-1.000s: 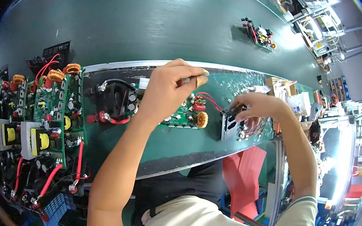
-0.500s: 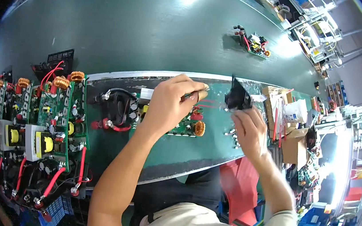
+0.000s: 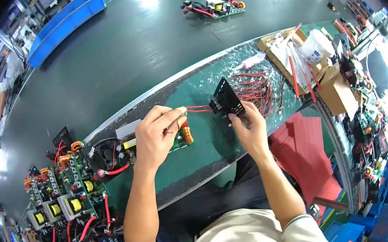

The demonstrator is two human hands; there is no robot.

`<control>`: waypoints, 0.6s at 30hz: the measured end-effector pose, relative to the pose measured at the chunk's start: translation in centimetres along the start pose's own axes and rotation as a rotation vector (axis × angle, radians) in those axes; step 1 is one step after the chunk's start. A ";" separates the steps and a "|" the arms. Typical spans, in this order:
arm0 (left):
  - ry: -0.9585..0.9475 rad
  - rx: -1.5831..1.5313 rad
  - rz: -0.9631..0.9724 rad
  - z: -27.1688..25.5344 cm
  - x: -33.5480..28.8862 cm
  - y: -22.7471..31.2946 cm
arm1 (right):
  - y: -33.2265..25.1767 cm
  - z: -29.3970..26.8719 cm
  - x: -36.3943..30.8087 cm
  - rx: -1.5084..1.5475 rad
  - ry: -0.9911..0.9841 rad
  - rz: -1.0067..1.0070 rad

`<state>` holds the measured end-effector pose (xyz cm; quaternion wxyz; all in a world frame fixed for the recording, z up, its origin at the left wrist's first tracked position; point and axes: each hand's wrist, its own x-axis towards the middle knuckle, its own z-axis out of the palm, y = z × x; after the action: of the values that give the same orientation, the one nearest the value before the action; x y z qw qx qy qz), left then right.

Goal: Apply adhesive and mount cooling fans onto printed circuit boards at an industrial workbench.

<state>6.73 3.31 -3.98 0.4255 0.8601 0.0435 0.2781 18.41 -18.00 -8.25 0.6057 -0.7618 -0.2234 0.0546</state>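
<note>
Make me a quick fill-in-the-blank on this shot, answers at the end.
1. The black panel is held in the person's ____ hand.
2. The two wires running from the panel toward the left hand are ____ in colour.
3. The long blue bin stands toward the picture's upper ____ corner.
4. The round tub beyond the right hand is mostly ____ in colour.

Missing words: right; red; left; white

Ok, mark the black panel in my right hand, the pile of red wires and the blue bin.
Black panel (image 3: 229,92), head view: on its flat face.
Pile of red wires (image 3: 260,93), head view: middle of the heap.
Blue bin (image 3: 72,30), head view: on its long side wall.
</note>
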 end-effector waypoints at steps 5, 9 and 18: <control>0.058 0.023 0.060 -0.2 -0.1 -0.1 | -0.9 0.4 0.0 -0.196 -0.033 0.018; 0.030 0.057 0.031 -0.5 -0.2 0.2 | -2.9 0.5 0.3 -0.367 -0.091 -0.090; -0.027 -0.008 -0.115 0.0 -0.4 -0.4 | -6.0 6.7 -0.4 0.288 -0.102 0.207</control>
<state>6.48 3.44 -4.52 0.4448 0.8580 0.0859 0.2419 13.98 -11.10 -4.36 0.6875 -0.6825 -0.1639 0.1865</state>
